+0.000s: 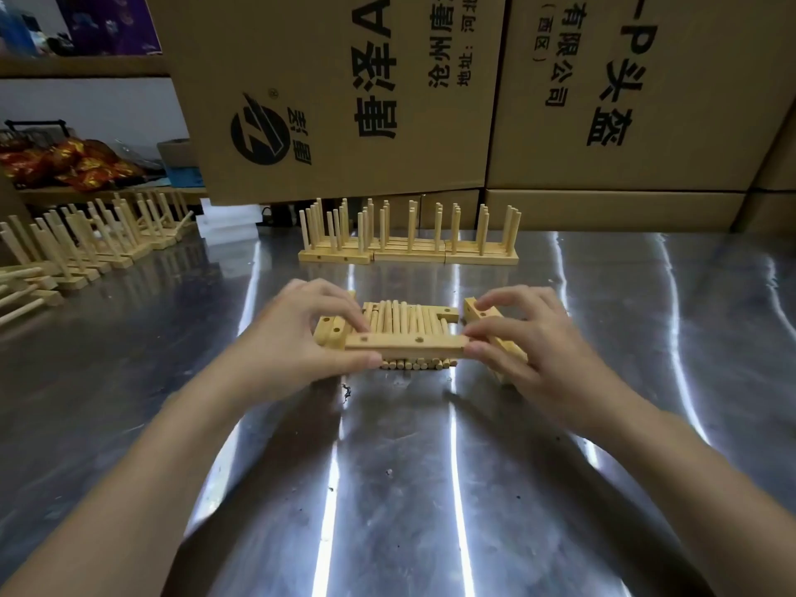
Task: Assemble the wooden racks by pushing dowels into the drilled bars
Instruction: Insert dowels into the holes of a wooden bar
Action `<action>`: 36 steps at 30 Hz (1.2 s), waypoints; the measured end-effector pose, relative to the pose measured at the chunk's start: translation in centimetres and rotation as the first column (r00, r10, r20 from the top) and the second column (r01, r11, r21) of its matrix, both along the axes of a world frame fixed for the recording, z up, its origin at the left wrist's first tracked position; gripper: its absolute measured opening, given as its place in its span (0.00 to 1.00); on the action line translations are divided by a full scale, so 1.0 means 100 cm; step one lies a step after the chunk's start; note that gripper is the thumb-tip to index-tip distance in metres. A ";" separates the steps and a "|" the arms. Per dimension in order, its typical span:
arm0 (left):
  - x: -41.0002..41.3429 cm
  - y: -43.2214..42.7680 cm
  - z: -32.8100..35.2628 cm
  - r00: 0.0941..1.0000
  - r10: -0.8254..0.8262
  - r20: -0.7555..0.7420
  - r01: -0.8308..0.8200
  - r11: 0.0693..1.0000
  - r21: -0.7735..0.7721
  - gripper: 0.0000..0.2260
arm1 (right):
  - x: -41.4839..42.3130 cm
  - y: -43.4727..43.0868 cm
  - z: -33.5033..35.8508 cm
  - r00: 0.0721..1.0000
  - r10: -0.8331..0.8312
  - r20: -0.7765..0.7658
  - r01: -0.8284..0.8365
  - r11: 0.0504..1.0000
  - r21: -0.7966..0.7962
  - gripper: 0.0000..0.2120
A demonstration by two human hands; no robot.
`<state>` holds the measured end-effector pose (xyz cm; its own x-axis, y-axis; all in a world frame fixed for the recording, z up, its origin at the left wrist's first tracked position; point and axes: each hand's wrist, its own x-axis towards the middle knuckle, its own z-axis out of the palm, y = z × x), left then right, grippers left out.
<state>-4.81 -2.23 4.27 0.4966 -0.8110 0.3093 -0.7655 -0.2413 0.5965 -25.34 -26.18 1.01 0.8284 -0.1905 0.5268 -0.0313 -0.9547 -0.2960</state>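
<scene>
From my seat I count a good run already built: a row of finished racks of pale wood, pegs upright, stands well beyond both hands, and further racks line up far out past the left hand. The one in hand is barely begun, I judge. The left hand pinches one end of a pale, rectangular wooden drilled bar and the right hand pinches the other, thumbs on the near face and fingers curled over the top. The holes I can see in it look empty. The bar sits between the hands, just over a heap of short round wooden dowels lying flat on the shiny steel table. Spare bars lie beside the heap, under each hand's fingers. Every dowel for this rack is left to push in.
</scene>
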 end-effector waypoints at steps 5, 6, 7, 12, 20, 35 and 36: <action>0.000 -0.004 -0.013 0.987 -0.076 0.141 0.039 0.967 0.251 0.13 | -0.001 -0.001 -0.004 0.974 -0.007 -0.229 -0.003 0.999 -0.041 0.28; -0.002 -0.006 -0.016 0.981 -0.092 0.171 0.040 0.958 0.284 0.13 | -0.001 0.000 -0.005 0.961 -0.010 -0.277 -0.006 0.998 -0.060 0.27; -0.004 -0.007 -0.018 0.975 -0.099 0.200 0.036 0.954 0.299 0.13 | -0.001 0.000 -0.005 0.950 -0.020 -0.311 -0.007 0.996 -0.086 0.25; -0.006 -0.009 -0.017 0.969 0.076 0.234 -0.066 0.996 -0.053 0.16 | -0.004 0.001 -0.002 0.995 -0.065 -0.077 0.063 0.998 -0.019 0.18; -0.024 -0.031 -0.034 0.790 0.056 0.610 -0.058 0.998 -0.016 0.15 | 0.001 0.006 -0.007 0.988 -0.113 0.101 0.111 0.993 0.025 0.06; -0.028 -0.047 -0.036 0.762 0.161 0.628 0.019 0.963 -0.270 0.08 | 0.000 0.010 -0.005 0.976 -0.119 0.180 0.112 0.992 0.050 0.04; -0.031 -0.047 -0.036 0.851 0.192 0.489 -0.006 0.934 -0.357 0.09 | 0.000 0.011 -0.005 0.976 -0.117 0.185 0.109 0.993 0.054 0.04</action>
<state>-7.94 -6.89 0.68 0.2651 -0.5692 0.7783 -0.9632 -0.1930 0.1869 -25.35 -25.09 0.53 0.6870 -0.3037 0.6601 -0.0783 -0.9341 -0.3483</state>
